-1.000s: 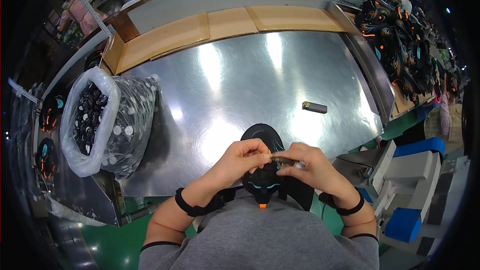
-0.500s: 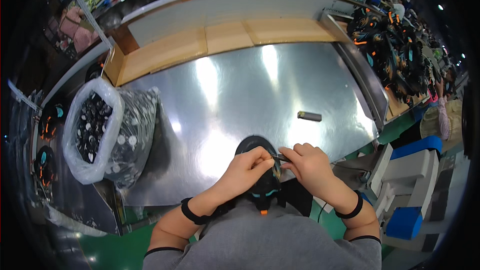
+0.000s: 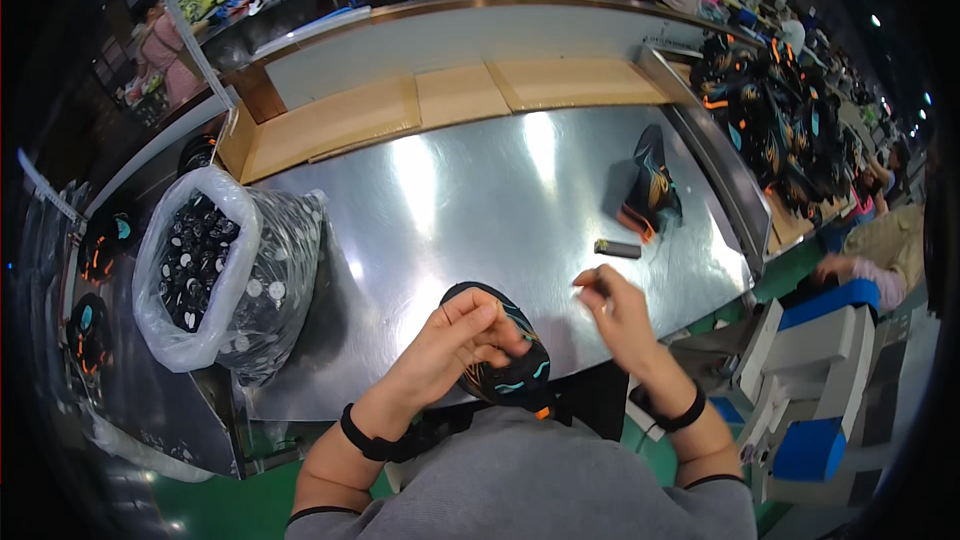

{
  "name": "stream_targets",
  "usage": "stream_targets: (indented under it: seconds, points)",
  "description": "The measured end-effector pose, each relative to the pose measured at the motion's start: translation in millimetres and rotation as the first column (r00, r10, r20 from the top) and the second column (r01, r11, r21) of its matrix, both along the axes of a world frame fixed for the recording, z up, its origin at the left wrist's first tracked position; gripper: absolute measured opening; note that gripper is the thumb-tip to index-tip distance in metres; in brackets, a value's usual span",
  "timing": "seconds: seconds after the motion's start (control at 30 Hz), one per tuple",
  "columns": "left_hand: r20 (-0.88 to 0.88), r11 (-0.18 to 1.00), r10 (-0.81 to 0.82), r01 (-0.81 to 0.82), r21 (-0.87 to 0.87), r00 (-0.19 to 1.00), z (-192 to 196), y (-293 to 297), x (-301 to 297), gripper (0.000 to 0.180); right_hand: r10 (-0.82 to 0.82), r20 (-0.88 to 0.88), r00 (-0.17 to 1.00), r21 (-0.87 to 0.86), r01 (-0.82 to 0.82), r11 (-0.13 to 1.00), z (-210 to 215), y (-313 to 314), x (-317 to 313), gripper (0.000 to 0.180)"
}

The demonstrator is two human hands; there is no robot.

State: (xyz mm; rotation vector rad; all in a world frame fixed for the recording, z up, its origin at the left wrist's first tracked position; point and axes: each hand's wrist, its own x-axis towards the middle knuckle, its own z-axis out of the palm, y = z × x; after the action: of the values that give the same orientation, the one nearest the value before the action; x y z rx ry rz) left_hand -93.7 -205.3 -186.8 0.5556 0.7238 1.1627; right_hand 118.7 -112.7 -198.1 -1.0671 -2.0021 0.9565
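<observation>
A black shoe upper (image 3: pixel 530 362) with turquoise and orange trim sits at the table's near edge, close against my body. My left hand (image 3: pixel 450 345) lies over its left side, thumb and forefinger pinched together, the other fingers curled over the upper. Whatever the pinch holds is too small to name. To the right, my right hand (image 3: pixel 618 315) is raised apart from the upper, its fingertips pressed together around a tiny pale bit. Beyond it, a second black shoe upper (image 3: pixel 655 185) with orange trim lies on the metal table beside a short dark cylinder (image 3: pixel 617 248).
At the left stands a clear plastic bag (image 3: pixel 285 270) full of small black parts with white discs. Cardboard (image 3: pixel 460 95) lines the table's back. More uppers are heaped (image 3: pixel 780 120) at the far right and lie at the far left. A grey-and-blue machine (image 3: pixel 810 370) stands at the right.
My hands have moved apart, the right one lifting away from the upper. The dark tool between them no longer shows. A second upper now lies on the table at the right.
</observation>
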Motion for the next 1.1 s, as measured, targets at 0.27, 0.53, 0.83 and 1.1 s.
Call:
stream_targets:
  seconds: [0.27,0.53,0.83,1.1]
  points:
    - [0.144,0.959,0.284,-0.28,-0.044,0.948,-24.7,-7.3,-2.2,0.016,0.236,-0.364,0.901,-0.344,-0.366,0.865,2.9,-39.9,-30.4,0.012]
    - [-0.654,0.97,0.185,-0.027,0.243,0.734,-3.8,5.8,17.0,0.011,-0.13,-0.36,0.924,-0.161,0.076,0.984,13.6,-21.9,-4.3,0.011]
    - [-0.428,0.979,0.116,-0.032,0.199,0.896,7.1,3.0,17.6,0.012,0.256,-0.11,0.96,0.274,-0.219,0.937,13.9,-25.9,-7.8,0.02]
    - [-0.17,0.985,0.103,-0.077,0.154,0.98,-13.4,-4.6,9.3,0.009,0.185,-0.414,0.891,-0.385,-0.355,0.852,8.4,-36.6,-10.8,0.006]
